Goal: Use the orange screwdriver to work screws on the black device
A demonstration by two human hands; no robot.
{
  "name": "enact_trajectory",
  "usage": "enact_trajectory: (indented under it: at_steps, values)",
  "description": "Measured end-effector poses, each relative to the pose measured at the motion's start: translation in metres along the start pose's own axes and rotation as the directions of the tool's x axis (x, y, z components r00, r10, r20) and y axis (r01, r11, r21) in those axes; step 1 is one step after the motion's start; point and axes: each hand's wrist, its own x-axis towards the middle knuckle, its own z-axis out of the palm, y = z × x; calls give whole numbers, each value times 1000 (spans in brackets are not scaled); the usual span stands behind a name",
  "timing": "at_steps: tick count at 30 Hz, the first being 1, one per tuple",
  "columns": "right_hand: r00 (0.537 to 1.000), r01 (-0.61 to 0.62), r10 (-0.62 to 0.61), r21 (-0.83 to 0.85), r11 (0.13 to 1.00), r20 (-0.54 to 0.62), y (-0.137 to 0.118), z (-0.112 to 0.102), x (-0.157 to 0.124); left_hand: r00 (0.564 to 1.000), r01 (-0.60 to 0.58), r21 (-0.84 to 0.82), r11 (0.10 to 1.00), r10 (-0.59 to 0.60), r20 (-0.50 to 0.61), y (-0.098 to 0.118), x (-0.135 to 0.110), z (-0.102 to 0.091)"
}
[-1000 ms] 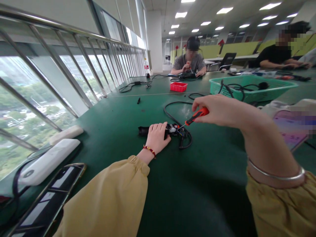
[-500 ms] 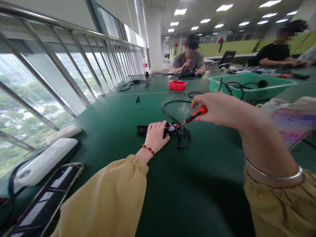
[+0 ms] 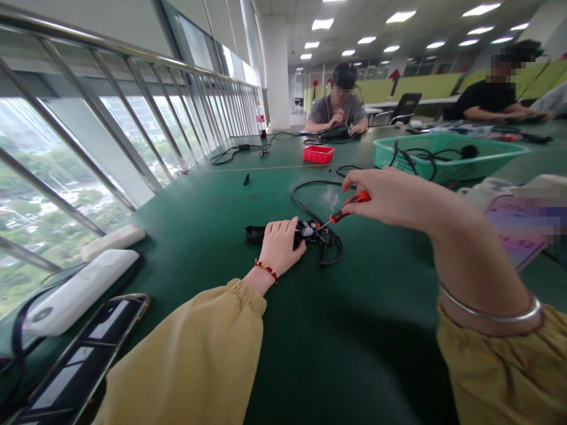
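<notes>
We count two hands of our own, the left hand [image 3: 280,243] at centre frame and the right hand [image 3: 384,195] to its right. One screwdriver [image 3: 346,208] and one black device [image 3: 283,234] sit at centre. Lower left, we count two white packs, one larger [image 3: 80,290] and one smaller [image 3: 113,241], and one phone [image 3: 82,360]. Upper right, we see one green basket [image 3: 447,158] and one red tray [image 3: 318,154]. Two other people, one [image 3: 338,106] and another [image 3: 491,97], sit along the top.
</notes>
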Motion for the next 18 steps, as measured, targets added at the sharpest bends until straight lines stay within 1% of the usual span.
enact_trajectory:
  at_steps: [3,4,5,9,11,14,15,16,18]
  values:
    - [994,-55,47,78,995,104,-5,-2,-1,1000,-22,-5,1000,22,1,0,0,-1]
    - [993,-58,48,86,995,110,-6,-2,-1,1000,-29,-5,1000,29,4,-1,0,-2]
    - [995,-47,40,80,996,92,-7,-3,-1,999,-33,-3,999,33,8,-1,0,-2]
    - [999,32,-31,24,999,-41,-5,-2,1,1000,-20,12,1000,20,23,-2,0,-1]
    - [999,20,-19,39,999,-38,-5,-2,2,1000,-13,17,1000,13,19,-2,0,0]
    - [997,-49,43,94,994,63,-8,-3,2,1000,-18,12,1000,18,7,-1,0,0]
    - [996,-53,45,102,993,73,-8,-3,2,1000,-20,9,1000,20,6,-1,0,0]
    - [998,-40,34,97,994,58,-8,-3,2,1000,-22,6,1000,22,6,-1,0,0]
    - [1000,7,-5,66,998,-26,-9,-2,2,1000,-20,5,1000,20,5,-1,0,0]
